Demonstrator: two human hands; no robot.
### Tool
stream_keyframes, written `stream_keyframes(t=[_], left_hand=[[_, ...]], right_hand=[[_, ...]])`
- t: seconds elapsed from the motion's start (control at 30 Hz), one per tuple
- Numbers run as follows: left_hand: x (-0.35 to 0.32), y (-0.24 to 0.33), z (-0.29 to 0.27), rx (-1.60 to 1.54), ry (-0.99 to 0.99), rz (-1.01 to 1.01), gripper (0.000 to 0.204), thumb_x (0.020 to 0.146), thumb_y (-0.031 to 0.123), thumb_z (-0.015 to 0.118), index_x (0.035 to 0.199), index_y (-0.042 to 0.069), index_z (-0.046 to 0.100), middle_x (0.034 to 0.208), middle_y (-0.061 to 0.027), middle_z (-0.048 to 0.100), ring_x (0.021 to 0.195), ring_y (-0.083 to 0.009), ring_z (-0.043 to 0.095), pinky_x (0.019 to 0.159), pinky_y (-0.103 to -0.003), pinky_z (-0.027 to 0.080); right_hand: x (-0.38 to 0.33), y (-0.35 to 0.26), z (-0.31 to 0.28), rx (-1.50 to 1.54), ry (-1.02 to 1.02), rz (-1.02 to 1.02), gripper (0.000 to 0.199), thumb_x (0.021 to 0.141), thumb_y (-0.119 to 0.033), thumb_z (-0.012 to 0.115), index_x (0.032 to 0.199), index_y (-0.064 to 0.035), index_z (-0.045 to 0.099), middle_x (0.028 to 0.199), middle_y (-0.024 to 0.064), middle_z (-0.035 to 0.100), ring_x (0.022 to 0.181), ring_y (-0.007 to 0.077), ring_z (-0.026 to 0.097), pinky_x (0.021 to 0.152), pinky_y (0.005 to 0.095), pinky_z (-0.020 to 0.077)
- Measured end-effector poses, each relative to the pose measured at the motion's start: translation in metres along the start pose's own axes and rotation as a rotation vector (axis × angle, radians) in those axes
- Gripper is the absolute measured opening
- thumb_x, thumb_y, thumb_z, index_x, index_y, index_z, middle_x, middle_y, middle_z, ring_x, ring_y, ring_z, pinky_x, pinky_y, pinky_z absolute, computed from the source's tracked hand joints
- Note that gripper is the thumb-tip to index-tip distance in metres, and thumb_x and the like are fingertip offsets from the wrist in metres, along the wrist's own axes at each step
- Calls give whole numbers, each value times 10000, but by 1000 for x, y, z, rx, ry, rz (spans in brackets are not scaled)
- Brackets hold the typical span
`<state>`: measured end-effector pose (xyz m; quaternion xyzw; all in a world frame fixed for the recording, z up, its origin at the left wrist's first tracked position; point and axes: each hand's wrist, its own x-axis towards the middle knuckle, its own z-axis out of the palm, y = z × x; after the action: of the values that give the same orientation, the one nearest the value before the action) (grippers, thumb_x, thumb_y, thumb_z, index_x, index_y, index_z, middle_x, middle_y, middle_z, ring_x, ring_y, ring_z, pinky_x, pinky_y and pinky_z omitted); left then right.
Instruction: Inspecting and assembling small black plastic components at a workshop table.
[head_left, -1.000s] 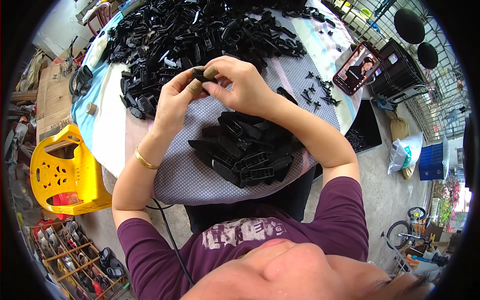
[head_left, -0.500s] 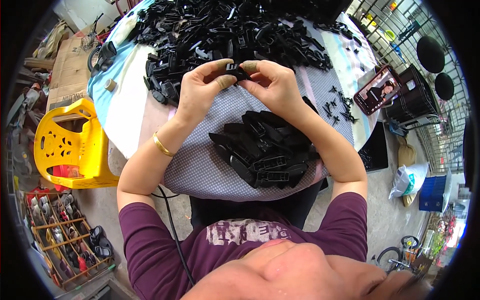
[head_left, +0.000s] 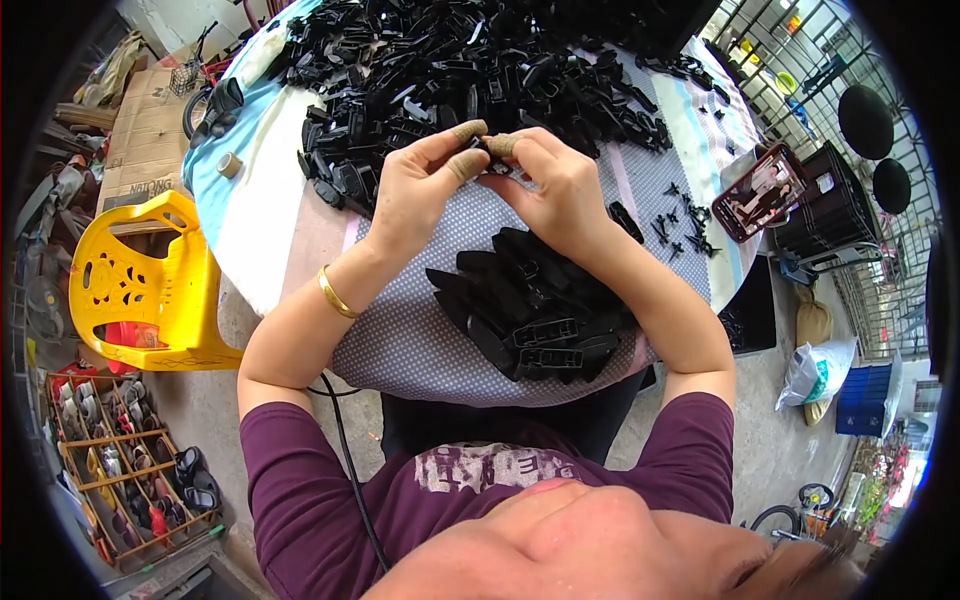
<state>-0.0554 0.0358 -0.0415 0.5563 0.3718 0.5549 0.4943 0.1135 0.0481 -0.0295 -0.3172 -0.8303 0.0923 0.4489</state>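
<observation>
Between my two hands is a small black plastic part (head_left: pixel 484 146), mostly covered by the fingers. My left hand (head_left: pixel 425 185) pinches it from the left, with tan wraps on thumb and fingertip. From the other side my right hand (head_left: pixel 553 180) grips it too, a tan wrap on its forefinger. Beyond them spreads a big heap of black plastic parts (head_left: pixel 400 70). Closer to me, below the hands, lies a smaller pile of long black plastic pieces (head_left: pixel 540 310). Small black clip-like pieces (head_left: pixel 690 220) are scattered to the right of my right wrist.
A phone (head_left: pixel 760 192) showing a video stands at the table's right edge. On the left of the cloth-covered table (head_left: pixel 250 240) sits a tape roll (head_left: pixel 229 164). A yellow plastic chair (head_left: pixel 185 290) and a shoe rack (head_left: pixel 110 460) are on the left; a black cable (head_left: pixel 345 450) hangs before me.
Both hands still hold the small black part, but the fingers have closed in around it and hide more of it. The whole view has shifted slightly.
</observation>
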Motion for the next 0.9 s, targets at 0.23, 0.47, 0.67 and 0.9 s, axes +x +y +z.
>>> stream_keyframes(t=[0.23, 0.47, 0.67, 0.9], left_hand=[[5, 0, -11, -107, -181, 21, 283, 855, 25, 590, 1136, -11, 597, 1030, -80, 648, 907, -117, 600, 825, -221, 478], [3, 12, -13, -10, -216, -5, 283, 820, 5, 618, 1103, -12, 614, 1007, -98, 649, 899, -130, 606, 821, -234, 493], [-3, 61, -30, 1001, -265, 210, 589, 662, 238, 764, 1191, 89, 551, 1104, -135, 534, 982, -266, 529, 801, -352, 469], [-39, 8, -61, 1603, -249, 504, 588, 716, 268, 702, 1254, 166, 489, 1285, -88, 421, 1124, -260, 407, 933, -389, 335]], right_hand=[[-3, 13, -2, 257, -310, 259, 319, 791, -189, 702, 1022, 15, 616, 799, 104, 628, 704, 143, 619, 614, 260, 502], [-4, 8, -3, 60, -190, 37, 270, 754, -165, 721, 949, 3, 641, 674, 111, 601, 562, 186, 569, 520, 272, 448], [-6, 29, -28, 20, -584, 85, 282, 760, -143, 684, 1016, -33, 641, 773, 102, 592, 672, 189, 577, 608, 299, 460], [-1, 33, -29, 285, -956, 213, 325, 778, -173, 666, 1061, -15, 631, 885, 127, 636, 802, 220, 621, 730, 298, 500]])
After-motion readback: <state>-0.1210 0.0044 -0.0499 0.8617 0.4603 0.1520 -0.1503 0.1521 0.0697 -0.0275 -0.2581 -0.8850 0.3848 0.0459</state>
